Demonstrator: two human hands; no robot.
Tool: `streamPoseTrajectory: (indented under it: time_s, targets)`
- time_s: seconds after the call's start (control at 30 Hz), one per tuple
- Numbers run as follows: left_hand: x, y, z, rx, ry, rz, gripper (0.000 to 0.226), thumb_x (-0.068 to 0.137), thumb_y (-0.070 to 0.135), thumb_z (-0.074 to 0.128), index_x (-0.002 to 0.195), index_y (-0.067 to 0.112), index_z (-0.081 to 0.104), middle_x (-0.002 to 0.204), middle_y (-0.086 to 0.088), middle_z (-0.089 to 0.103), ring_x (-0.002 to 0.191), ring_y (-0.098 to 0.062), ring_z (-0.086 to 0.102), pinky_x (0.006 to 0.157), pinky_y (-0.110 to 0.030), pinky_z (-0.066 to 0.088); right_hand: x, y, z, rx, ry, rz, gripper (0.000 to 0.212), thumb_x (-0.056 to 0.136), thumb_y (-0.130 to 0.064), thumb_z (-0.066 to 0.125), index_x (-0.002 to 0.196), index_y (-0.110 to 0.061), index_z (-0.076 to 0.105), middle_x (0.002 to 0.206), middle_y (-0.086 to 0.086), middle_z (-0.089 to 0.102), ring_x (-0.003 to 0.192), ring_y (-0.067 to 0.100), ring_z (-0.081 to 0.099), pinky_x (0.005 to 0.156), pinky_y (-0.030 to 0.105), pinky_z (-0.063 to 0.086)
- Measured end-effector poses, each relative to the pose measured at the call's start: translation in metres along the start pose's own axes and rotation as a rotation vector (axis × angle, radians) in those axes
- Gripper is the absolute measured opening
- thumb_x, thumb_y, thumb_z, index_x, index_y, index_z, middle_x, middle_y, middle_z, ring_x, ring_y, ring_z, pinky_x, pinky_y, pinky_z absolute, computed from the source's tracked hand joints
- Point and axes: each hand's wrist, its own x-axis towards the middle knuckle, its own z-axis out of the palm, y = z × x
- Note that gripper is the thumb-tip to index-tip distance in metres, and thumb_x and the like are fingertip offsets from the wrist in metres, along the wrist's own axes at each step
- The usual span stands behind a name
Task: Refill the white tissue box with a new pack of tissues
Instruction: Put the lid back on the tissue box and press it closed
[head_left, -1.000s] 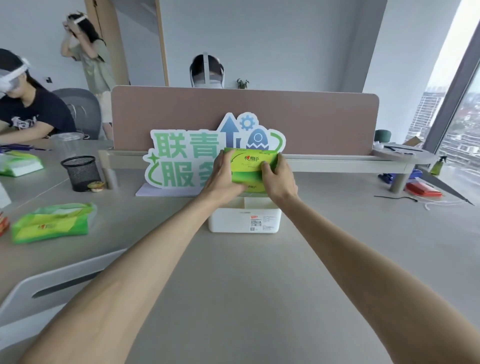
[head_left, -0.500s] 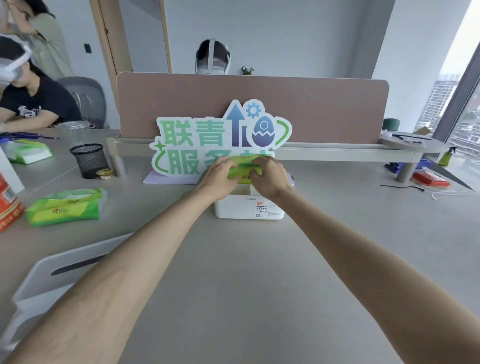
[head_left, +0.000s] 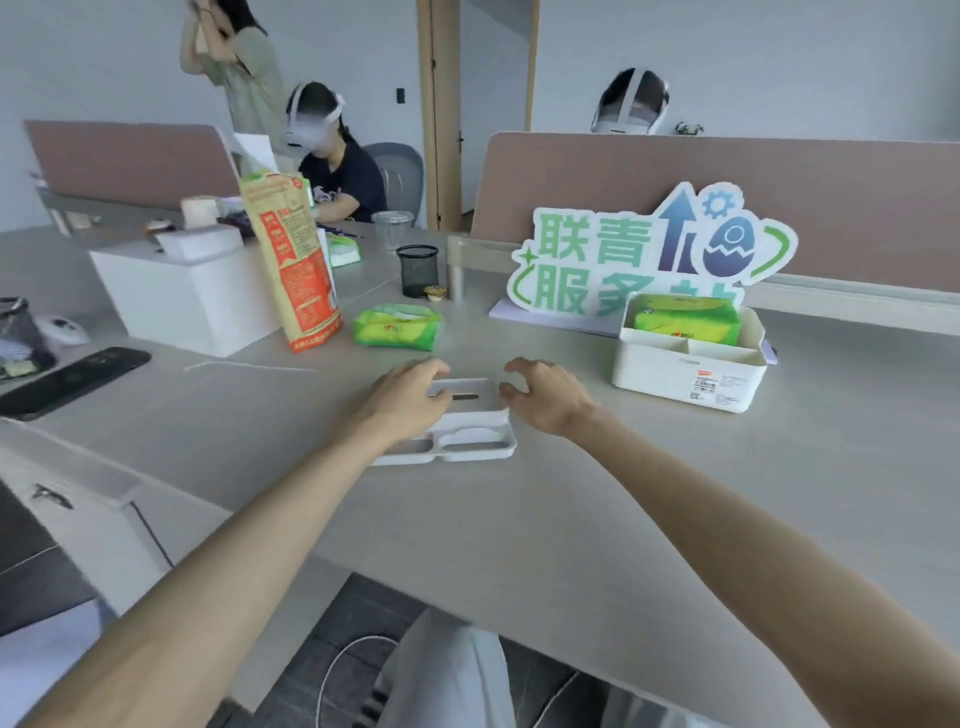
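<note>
1. Resting on the lid (head_left: 470, 423), the left hand (head_left: 410, 397) covers its left end, fingers loosely curled over the top.
2. Spread wide, the right hand (head_left: 545, 397) hovers at the lid's right edge; contact unclear.
3. Right of both hands, well apart, the box (head_left: 688, 371) stands uncovered, with the green pack (head_left: 685, 319) inside.

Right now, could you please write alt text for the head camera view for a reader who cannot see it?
Two bare hands, left hand and right hand, reach for a white lid lying on a grey desk. To the right, an open white tissue box holds a green tissue pack.
</note>
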Motion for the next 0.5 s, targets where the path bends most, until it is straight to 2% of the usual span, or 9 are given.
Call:
streamPoseTrajectory:
  time_s: [0.07, 0.17, 0.23, 0.3, 0.4, 0.5]
  targets:
    - [-0.017, -0.03, -0.007, 0.03, 0.014, -0.119, 0.042, 0.093, 0.027, 0.046, 0.133, 0.014, 0.051, 0.141, -0.01, 0.053, 0.13, -0.028, 0.048, 0.102, -0.032, 0.038, 0.002, -0.017, 0.016, 0.023, -0.111, 0.027, 0.047, 0.098, -0.039, 0.04, 0.137, -0.014, 0.044, 0.132, 0.021, 0.058, 0.119, 0.04, 0.055, 0.098, 0.042, 0.046]
    - [-0.034, -0.058, -0.009, -0.009, 0.023, -0.235, 0.037, 0.095, 0.03, 0.04, 0.125, 0.015, 0.056, 0.135, -0.014, 0.058, 0.122, -0.033, 0.054, 0.097, -0.036, 0.045, 0.002, -0.031, 0.035, 0.077, -0.156, 0.064, 0.048, 0.096, -0.046, 0.036, 0.127, -0.012, 0.05, 0.132, 0.021, 0.055, 0.118, 0.039, 0.053, 0.097, 0.042, 0.045]
    - [-0.039, -0.058, -0.006, -0.102, 0.042, -0.234, 0.033, 0.096, 0.025, 0.042, 0.12, 0.014, 0.061, 0.13, -0.012, 0.062, 0.116, -0.031, 0.058, 0.09, -0.031, 0.044, -0.002, -0.036, 0.04, 0.071, -0.163, 0.073, 0.059, 0.09, -0.059, 0.042, 0.126, -0.013, 0.052, 0.136, 0.017, 0.051, 0.125, 0.036, 0.047, 0.102, 0.042, 0.042]
    - [-0.041, -0.049, -0.003, -0.215, 0.02, -0.207, 0.036, 0.096, 0.02, 0.049, 0.13, 0.009, 0.056, 0.137, -0.014, 0.055, 0.124, -0.027, 0.052, 0.09, -0.024, 0.038, -0.009, -0.041, 0.038, 0.095, -0.178, 0.06, 0.074, 0.08, -0.064, 0.06, 0.137, -0.018, 0.046, 0.14, 0.013, 0.04, 0.134, 0.031, 0.037, 0.109, 0.038, 0.037]
    - [-0.039, -0.036, -0.001, -0.286, 0.015, -0.126, 0.046, 0.093, 0.015, 0.056, 0.137, 0.01, 0.047, 0.142, -0.013, 0.041, 0.134, -0.024, 0.041, 0.096, -0.019, 0.032, -0.015, -0.039, 0.023, 0.275, -0.123, 0.029, 0.081, 0.074, -0.039, 0.082, 0.141, -0.019, 0.043, 0.143, 0.013, 0.027, 0.136, 0.026, 0.037, 0.113, 0.026, 0.031]
    - [-0.023, -0.024, 0.0, -0.285, 0.079, -0.052, 0.044, 0.089, 0.006, 0.057, 0.133, 0.01, 0.051, 0.138, -0.015, 0.042, 0.133, -0.025, 0.041, 0.094, -0.015, 0.029, -0.016, -0.026, -0.004, 0.306, 0.048, 0.019, 0.071, 0.078, -0.031, 0.079, 0.14, -0.014, 0.048, 0.148, 0.014, 0.03, 0.135, 0.028, 0.042, 0.113, 0.026, 0.03]
